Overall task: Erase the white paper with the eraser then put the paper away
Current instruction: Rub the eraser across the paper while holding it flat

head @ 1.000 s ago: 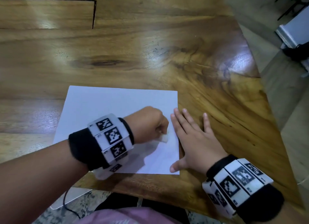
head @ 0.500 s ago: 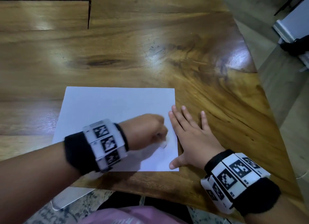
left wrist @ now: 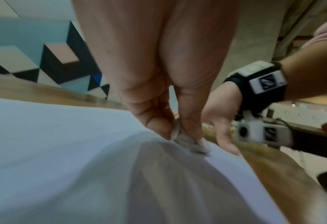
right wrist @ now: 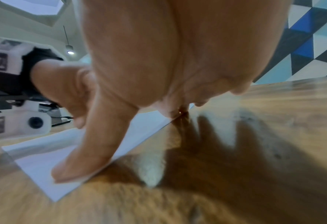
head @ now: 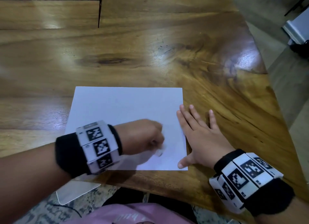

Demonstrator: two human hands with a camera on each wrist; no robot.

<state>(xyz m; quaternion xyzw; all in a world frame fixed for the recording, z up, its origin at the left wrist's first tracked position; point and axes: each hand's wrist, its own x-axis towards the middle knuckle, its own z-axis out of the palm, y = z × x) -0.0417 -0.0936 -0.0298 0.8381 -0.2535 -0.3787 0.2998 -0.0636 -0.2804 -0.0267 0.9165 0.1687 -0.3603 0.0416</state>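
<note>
A white sheet of paper [head: 127, 110] lies flat on the wooden table [head: 150, 48] near its front edge. My left hand [head: 143, 137] is curled over the sheet's lower right part and pinches a small white eraser [head: 159, 152] against the paper; it is blurred with motion. The left wrist view shows the eraser [left wrist: 189, 144] between thumb and fingers, touching the paper [left wrist: 62, 144]. My right hand [head: 199, 137] lies flat with straight fingers, thumb and fingertips on the paper's right edge, palm over the table. In the right wrist view its thumb [right wrist: 85, 159] presses the sheet [right wrist: 43, 163].
The table's right edge runs diagonally down to a grey floor [head: 291, 83]. A dark-lined cutout [head: 98, 11] marks the table's far left. A white object [head: 75, 190] lies on the floor under the front edge. Pink clothing [head: 133, 213] is at the bottom.
My left hand with the eraser has shifted slightly back and forth over the paper's lower right area, now blurred. The right hand has stayed pressed on the paper's right edge.
</note>
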